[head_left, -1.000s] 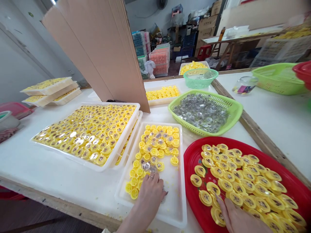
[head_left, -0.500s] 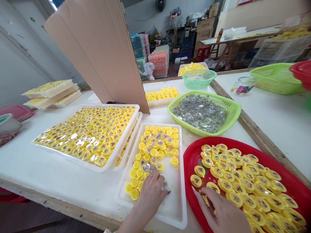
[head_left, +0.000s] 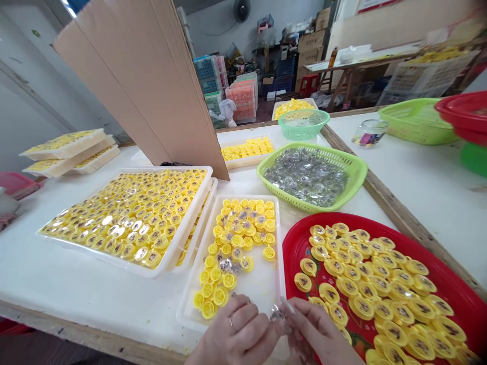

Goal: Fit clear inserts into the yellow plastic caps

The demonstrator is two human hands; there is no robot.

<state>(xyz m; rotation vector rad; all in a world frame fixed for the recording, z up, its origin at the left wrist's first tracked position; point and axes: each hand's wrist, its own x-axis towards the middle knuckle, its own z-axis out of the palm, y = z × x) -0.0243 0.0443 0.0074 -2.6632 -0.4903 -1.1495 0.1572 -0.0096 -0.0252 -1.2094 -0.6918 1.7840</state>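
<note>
My left hand [head_left: 238,329] and my right hand [head_left: 314,332] meet at the bottom of the view. Their fingertips close on a small clear, silvery piece [head_left: 277,313] over the near corner of a white plastic tray [head_left: 261,286]. Yellow round caps [head_left: 239,238] fill most of this tray, and its near right part is bare. A red oval tray [head_left: 327,219] next to my right hand bears rows of yellow caps. A green basket [head_left: 310,209] of clear, silvery pieces stands beyond the white tray.
To the left, a larger white tray [head_left: 95,255] holds packed yellow caps, and stacked trays stand behind it. Tall cardboard sheets [head_left: 140,91] rise from the white table. Beyond them stand a small green basket [head_left: 303,124] and a tray of caps. Crates and boxes fill the room behind.
My right hand has moved left from above the red tray to my left hand, and the two now meet at the clear piece. The view has shifted slightly.
</note>
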